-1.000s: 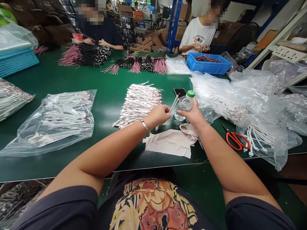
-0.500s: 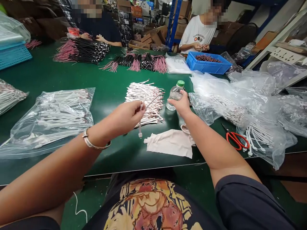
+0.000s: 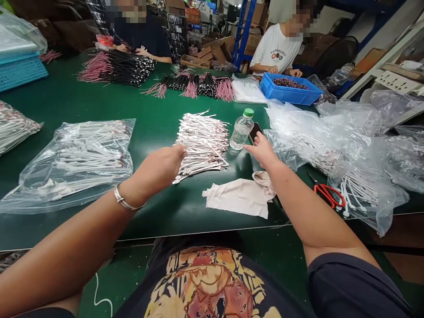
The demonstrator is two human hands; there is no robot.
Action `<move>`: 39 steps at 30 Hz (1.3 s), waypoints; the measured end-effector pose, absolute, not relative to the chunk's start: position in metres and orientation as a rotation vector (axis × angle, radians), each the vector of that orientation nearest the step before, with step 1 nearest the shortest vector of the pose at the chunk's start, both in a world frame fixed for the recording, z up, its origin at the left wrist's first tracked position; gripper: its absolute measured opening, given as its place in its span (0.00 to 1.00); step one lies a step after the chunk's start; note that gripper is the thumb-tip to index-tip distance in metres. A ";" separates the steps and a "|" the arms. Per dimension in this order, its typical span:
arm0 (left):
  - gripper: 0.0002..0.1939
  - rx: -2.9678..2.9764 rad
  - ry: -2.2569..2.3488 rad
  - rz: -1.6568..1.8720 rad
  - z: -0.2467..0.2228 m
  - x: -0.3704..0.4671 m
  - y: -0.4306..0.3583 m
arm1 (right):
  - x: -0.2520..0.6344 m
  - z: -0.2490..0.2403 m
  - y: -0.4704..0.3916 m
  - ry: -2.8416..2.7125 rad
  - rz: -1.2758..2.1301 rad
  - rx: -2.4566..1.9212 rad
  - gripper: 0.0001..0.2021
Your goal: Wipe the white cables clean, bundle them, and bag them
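Note:
My left hand (image 3: pixel 164 165) is closed, fingertips pinched together at the left edge of a pile of white cables (image 3: pixel 203 141). What the pinch holds, if anything, is hidden. My right hand (image 3: pixel 262 151) is open, thumb and fingers apart, just right of a clear plastic bottle (image 3: pixel 241 131) with a green cap. The bottle stands upright on the green table. A dark phone (image 3: pixel 255 131) lies behind my right hand, partly covered by it. Nearer me lie a pale cloth (image 3: pixel 238 198) and a roll of similar material (image 3: pixel 264 180).
Left are bagged white cables (image 3: pixel 89 154); right, red-handled scissors (image 3: pixel 327 194) and more plastic bags (image 3: pixel 361 145). Bundles of black and pink wires (image 3: pixel 129 66) and a blue bin (image 3: pixel 288 93) sit across the table (image 3: pixel 159 106), where two people are.
My right hand has let go of the bottle and moved slightly right, opening. My left hand has moved left and down; the white cable that hung from it no longer shows there.

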State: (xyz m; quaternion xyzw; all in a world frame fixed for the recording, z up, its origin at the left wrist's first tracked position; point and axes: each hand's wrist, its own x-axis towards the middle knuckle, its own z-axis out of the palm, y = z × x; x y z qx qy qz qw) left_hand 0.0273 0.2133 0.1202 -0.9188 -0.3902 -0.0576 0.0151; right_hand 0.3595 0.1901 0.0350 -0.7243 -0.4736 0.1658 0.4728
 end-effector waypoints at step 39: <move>0.17 -3.057 -1.736 0.215 0.137 -0.001 0.252 | 0.227 0.031 0.170 -2.338 -0.056 -1.642 0.22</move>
